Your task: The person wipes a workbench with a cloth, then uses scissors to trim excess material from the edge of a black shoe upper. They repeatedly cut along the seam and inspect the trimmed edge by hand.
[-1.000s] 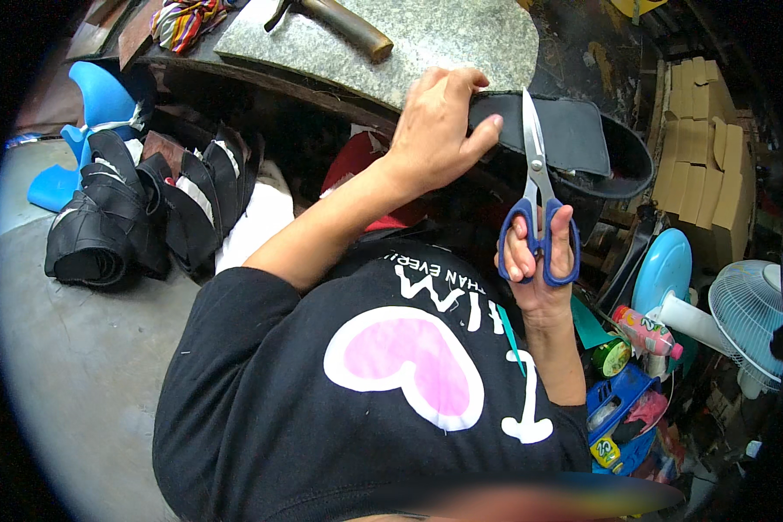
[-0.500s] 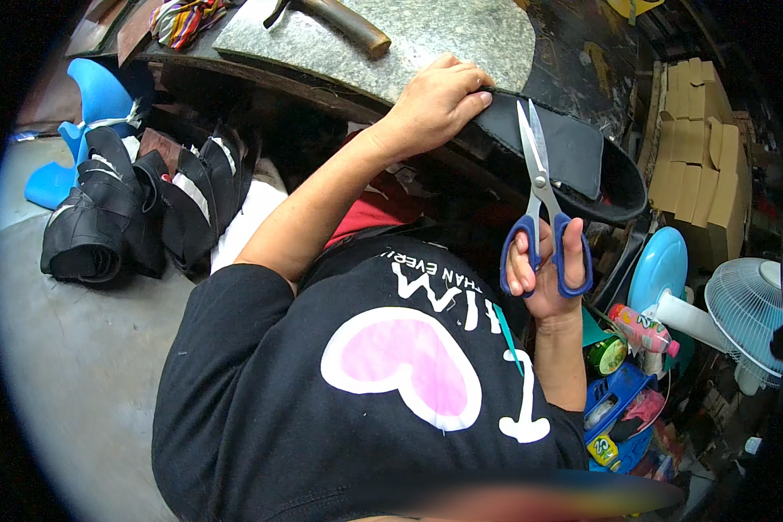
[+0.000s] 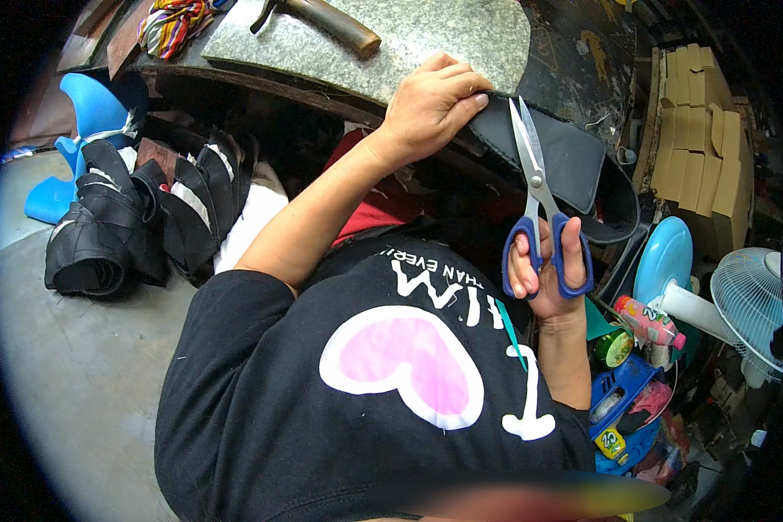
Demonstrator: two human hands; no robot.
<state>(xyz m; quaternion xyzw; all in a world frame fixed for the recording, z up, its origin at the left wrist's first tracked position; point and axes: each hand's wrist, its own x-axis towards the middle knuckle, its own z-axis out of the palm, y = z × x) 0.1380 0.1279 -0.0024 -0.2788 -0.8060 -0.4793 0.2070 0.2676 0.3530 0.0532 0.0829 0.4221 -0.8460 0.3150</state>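
A long black leather-like piece (image 3: pixel 539 143) lies along the front edge of the workbench, its right end curling down into a loop. My left hand (image 3: pixel 435 104) pinches its upper left corner, thumb on top, by the stone slab. In my right hand (image 3: pixel 545 283) is a pair of scissors (image 3: pixel 537 183) with blue handles, thumb and fingers through the loops. The blades point away from me, slightly parted, over the black piece. Whether they touch it, I cannot tell.
On the slab (image 3: pixel 435 43) lies a wooden-handled hammer (image 3: pixel 335 26), with striped cloth (image 3: pixel 174 26) to its left. Rolled black material (image 3: pixel 96 252) and a blue plastic chair (image 3: pixel 100 104) stand left. Cardboard boxes (image 3: pixel 696 157), a fan (image 3: pixel 748 296) and a blue basket (image 3: pixel 622 383) crowd the right.
The view has shifted slightly. The scissors and both hands hold nearly the same pose, and the right end of the black piece has moved a little to the left.
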